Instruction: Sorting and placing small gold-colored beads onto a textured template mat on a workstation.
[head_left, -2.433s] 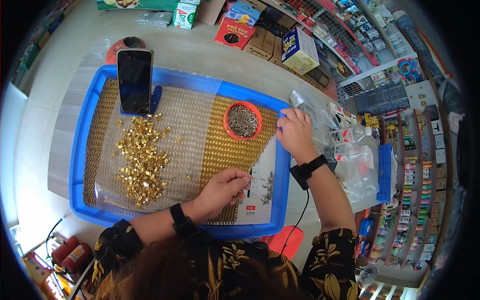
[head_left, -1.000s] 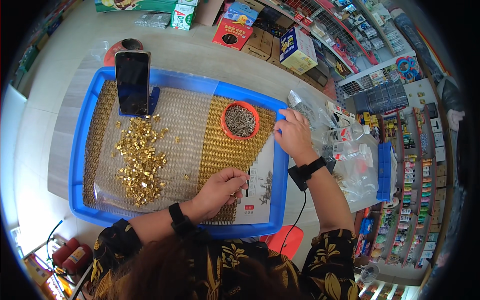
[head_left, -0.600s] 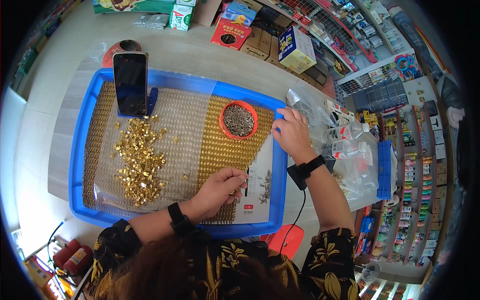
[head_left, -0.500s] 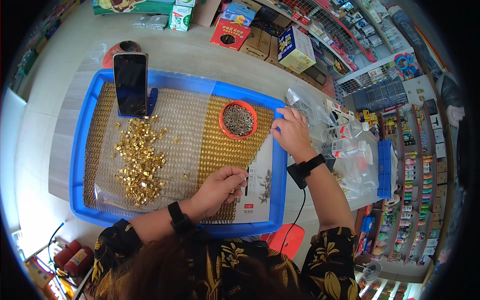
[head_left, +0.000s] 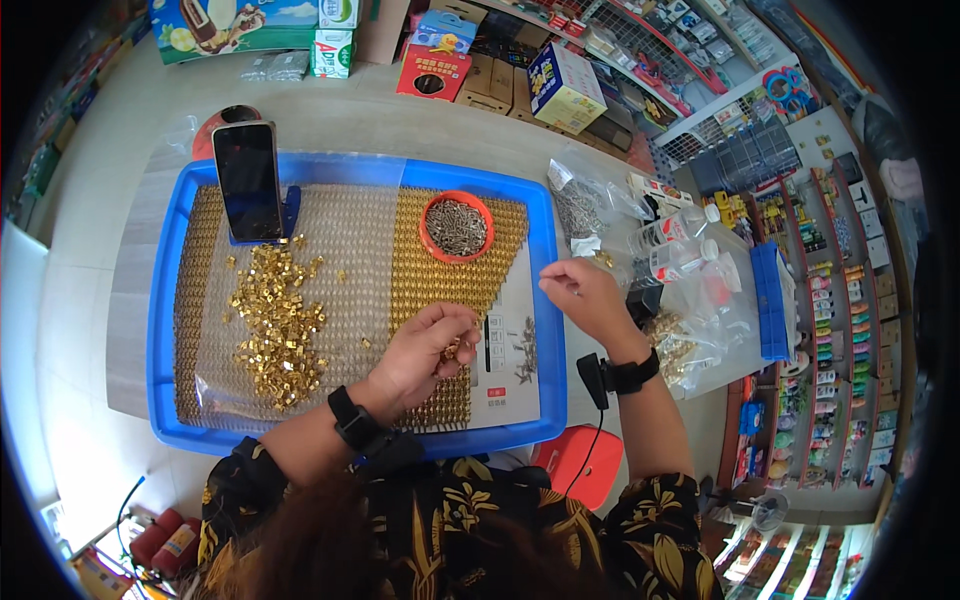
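Observation:
My left hand is curled over the right part of a blue tray, with small gold metal pieces showing between its fingers. My right hand is at the tray's right rim, thumb and fingertips pinched together; whatever is in the pinch is too small to make out. Close rows of gold pieces cover much of the tray, partly under a clear plastic sheet. On the sheet lies a loose heap of gold pieces. An orange-red bowl holds many small silver screws.
A phone leans on a blue stand in the tray's far left. A few screws lie on white card at the right. Beyond the right rim are plastic bags, clear bottles and a blue bin. A red stool stands below.
My right hand has come nearer from the tray's far right rim, and its fingers are drawn together. My left hand has turned slightly, showing the gold pieces. The whole view has shifted a little.

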